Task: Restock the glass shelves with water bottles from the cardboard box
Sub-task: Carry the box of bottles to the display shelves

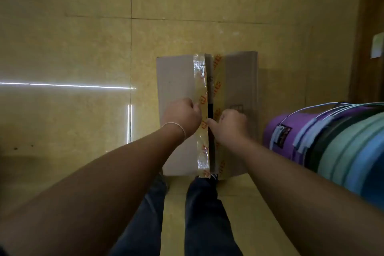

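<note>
A brown cardboard box (178, 81) stands on the floor in front of my feet. Clear tape with orange print runs along both sides of its centre seam, and a dark gap shows between the two top flaps. My left hand (181, 117) grips the edge of the left flap at the seam, fingers curled under it. My right hand (230, 124) grips the edge of the right flap, thumb at the gap. No water bottles or glass shelves are in view; the box's inside is hidden.
A stack of nested plastic buckets (324, 141), purple, green and blue with wire handles, lies close to the right of the box. Glossy yellow floor tiles (83, 48) spread to the left and beyond. A dark wooden panel (369, 27) stands at far right.
</note>
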A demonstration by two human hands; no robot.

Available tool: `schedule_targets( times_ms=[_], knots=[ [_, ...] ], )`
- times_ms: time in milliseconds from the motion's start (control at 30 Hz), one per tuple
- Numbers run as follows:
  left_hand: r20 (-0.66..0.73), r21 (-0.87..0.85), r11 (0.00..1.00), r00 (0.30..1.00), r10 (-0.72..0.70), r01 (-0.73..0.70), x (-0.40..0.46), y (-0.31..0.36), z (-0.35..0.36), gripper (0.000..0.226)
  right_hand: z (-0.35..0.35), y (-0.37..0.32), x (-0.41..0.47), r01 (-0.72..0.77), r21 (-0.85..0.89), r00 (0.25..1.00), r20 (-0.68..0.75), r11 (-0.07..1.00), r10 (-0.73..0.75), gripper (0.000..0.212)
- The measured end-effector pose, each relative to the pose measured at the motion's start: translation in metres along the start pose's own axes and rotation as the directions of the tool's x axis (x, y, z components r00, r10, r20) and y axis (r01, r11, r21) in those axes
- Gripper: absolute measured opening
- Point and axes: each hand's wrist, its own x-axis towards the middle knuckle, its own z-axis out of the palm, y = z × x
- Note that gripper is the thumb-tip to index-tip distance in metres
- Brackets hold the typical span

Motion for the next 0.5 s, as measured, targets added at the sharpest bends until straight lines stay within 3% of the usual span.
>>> schedule_targets(
  times_ms=[267,500],
  knots=[
    [0.059,0.142,0.99,0.998,-0.022,0.013,0.002,0.002,0.002,0.038,-0.02,-0.004,-0.001,0.027,-0.065,0.999,0.027,0.998,-0.025,0.024],
    [0.168,0.354,0.935,0.985,-0.033,-0.029,0.003,0.021,0.023,0.043,-0.056,0.01,-0.024,0.08,-0.109,0.995,0.062,0.991,-0.074,0.033]
  ],
)
